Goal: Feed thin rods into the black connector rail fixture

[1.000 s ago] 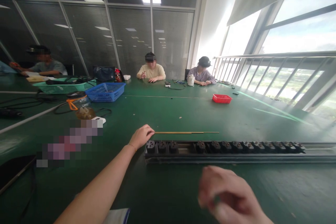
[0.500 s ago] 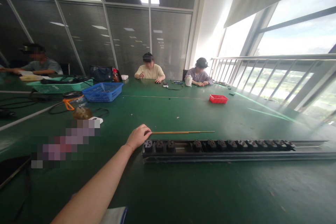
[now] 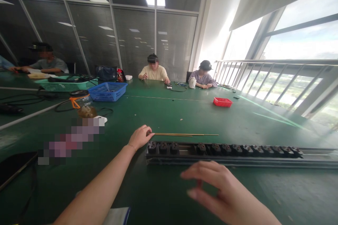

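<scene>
My left hand (image 3: pixel 141 136) is closed in a pinch around one end of several thin gold-coloured rods (image 3: pixel 182 134). They reach out to the right, low over the green table. Just in front of them lies a long black channel (image 3: pixel 224 162), with a row of black socket-like modules (image 3: pixel 201 147) along it and a gap between two of them near the left end. Nearer to me, my right hand (image 3: pixel 224 190) hovers in front of the channel, slightly blurred. Its thumb and fingers are apart, and nothing shows between them.
A red basket (image 3: pixel 222 102) sits further back on the green table (image 3: pixel 163 110). To the left stand a blue basket (image 3: pixel 107 92), a green basket (image 3: pixel 66 84) and a jar (image 3: pixel 86 107) with an orange strap. A dark flat object (image 3: pixel 17 168) lies at the left edge. Several people sit across the table.
My right hand has come into view from the lower right. My left hand keeps its pinch on the rods, and the whole view has shifted slightly.
</scene>
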Action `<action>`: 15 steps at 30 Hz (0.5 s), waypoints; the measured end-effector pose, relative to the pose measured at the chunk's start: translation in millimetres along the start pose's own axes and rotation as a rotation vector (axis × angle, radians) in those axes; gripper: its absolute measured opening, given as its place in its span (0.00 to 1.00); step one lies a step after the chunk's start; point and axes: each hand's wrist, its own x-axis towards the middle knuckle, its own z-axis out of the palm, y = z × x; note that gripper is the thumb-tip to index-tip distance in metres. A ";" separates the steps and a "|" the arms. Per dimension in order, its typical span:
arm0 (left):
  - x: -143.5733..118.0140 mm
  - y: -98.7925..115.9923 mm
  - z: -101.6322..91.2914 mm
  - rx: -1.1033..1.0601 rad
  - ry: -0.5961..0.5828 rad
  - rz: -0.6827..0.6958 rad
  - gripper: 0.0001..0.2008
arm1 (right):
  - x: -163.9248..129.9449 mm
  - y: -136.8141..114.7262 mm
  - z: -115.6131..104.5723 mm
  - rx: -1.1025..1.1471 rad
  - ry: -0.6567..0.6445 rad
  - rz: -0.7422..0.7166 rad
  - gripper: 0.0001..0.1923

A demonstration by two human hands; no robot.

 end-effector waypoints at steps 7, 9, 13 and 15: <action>0.0 1.3 -1.6 -0.023 0.001 0.028 0.11 | 37.9 48.3 56.2 -0.454 0.068 0.290 0.16; 0.0 1.8 -2.0 -0.033 -0.007 0.011 0.12 | 36.8 55.0 61.2 -0.423 0.074 0.323 0.14; 0.0 2.6 -2.8 -0.062 -0.020 -0.019 0.13 | 31.1 60.3 57.5 -0.335 0.113 0.314 0.13; -0.5 3.1 -3.2 -0.060 -0.012 -0.017 0.13 | 22.4 66.3 53.0 -0.312 0.130 0.298 0.14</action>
